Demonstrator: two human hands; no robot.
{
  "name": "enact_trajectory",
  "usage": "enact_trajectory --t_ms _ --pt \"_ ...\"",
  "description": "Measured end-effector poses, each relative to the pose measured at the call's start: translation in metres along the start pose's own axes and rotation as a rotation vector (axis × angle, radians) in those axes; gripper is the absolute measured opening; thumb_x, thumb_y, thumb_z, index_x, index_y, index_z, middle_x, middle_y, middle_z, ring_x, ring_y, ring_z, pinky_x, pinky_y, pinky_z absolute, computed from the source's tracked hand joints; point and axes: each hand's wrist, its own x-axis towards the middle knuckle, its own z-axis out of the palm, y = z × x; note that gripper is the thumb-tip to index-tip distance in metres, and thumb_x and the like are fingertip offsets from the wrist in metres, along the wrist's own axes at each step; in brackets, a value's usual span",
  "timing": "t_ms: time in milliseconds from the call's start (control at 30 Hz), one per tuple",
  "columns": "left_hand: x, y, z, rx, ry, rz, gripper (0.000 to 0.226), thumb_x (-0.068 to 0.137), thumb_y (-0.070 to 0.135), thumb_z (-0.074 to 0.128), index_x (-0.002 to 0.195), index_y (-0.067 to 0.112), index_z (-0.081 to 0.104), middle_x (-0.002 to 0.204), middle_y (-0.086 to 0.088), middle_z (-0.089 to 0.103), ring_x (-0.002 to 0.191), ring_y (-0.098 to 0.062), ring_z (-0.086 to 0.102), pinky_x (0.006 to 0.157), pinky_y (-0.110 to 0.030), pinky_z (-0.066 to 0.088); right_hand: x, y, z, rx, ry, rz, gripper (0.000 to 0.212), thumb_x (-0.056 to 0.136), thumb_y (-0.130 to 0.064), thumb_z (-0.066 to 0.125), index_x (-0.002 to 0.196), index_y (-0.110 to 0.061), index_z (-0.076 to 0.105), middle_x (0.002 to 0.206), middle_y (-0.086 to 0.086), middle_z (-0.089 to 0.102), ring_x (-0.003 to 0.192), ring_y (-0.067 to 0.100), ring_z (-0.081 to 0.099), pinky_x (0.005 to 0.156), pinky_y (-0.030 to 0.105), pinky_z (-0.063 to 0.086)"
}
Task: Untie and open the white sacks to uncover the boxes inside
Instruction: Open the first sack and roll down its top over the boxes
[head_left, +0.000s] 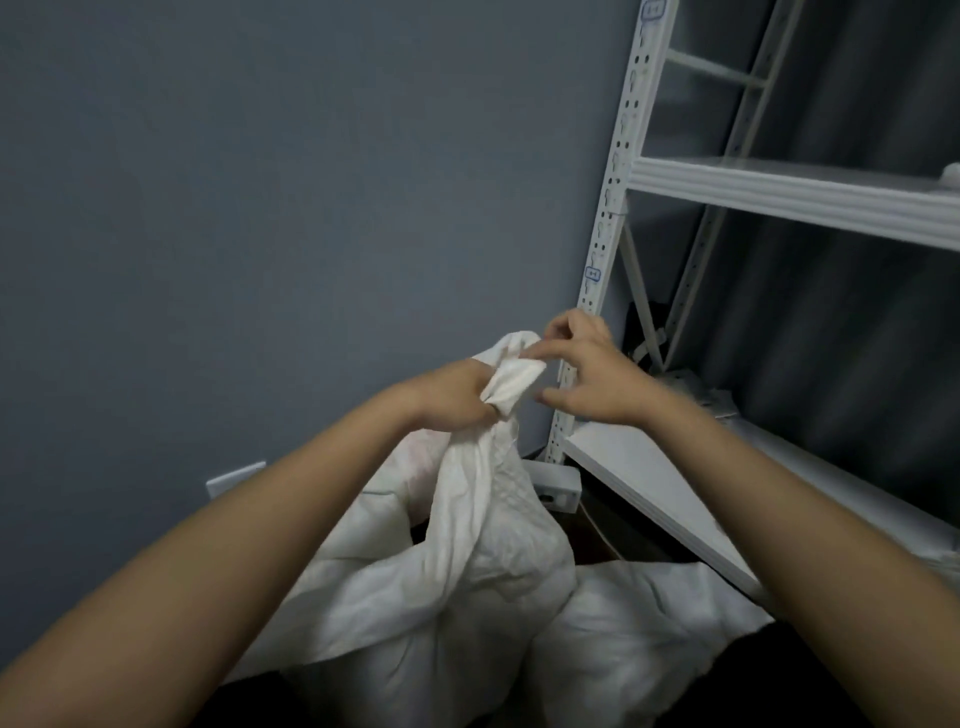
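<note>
A white sack (467, 551) stands in front of me, its neck gathered and pulled upward. My left hand (457, 395) grips the bunched neck just below the twisted top (511, 374). My right hand (587, 371) pinches the top fold of the fabric with thumb and forefinger, its other fingers spread. Another white sack (623, 639) lies to the lower right, and more white fabric (395, 493) shows behind the held one. No box is visible.
A white metal shelving rack (613, 208) stands close on the right, with a low shelf board (649, 483) jutting toward the sacks. A grey wall (260, 208) fills the left. A white wall plate (234, 480) sits low on it.
</note>
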Motion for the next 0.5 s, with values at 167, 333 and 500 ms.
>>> enact_trajectory --t_ms 167,333,500 --pt "0.005 0.001 -0.013 -0.154 -0.055 0.009 0.01 0.085 0.01 0.06 0.093 0.017 0.062 0.079 0.004 0.06 0.07 -0.011 0.053 0.064 -0.024 0.042 -0.001 -0.001 0.0 0.083 -0.092 -0.024 0.014 0.076 -0.021 0.058 0.063 -0.02 0.05 0.062 -0.006 0.05 0.061 0.012 0.047 0.058 0.033 0.037" --pt "0.005 -0.003 0.019 -0.151 0.303 -0.115 0.038 0.089 0.038 0.059 0.119 0.016 0.053 0.119 -0.003 0.059 0.101 -0.015 0.056 0.087 -0.025 0.046 0.0 0.03 0.005 0.365 0.036 0.29 0.024 0.082 -0.007 0.053 0.06 -0.014 0.044 0.06 0.002 0.039 0.055 0.012 0.036 0.053 0.028 0.028" --pt "-0.006 0.007 0.067 0.429 0.255 -0.082 0.093 0.079 0.057 0.064 0.147 0.019 0.013 0.141 -0.005 0.034 0.129 -0.029 0.036 0.099 -0.039 0.036 0.007 0.04 0.01 0.499 0.08 0.535 0.025 0.084 -0.007 0.051 0.062 -0.014 0.04 0.058 0.001 0.036 0.054 0.012 0.034 0.047 0.024 0.025"
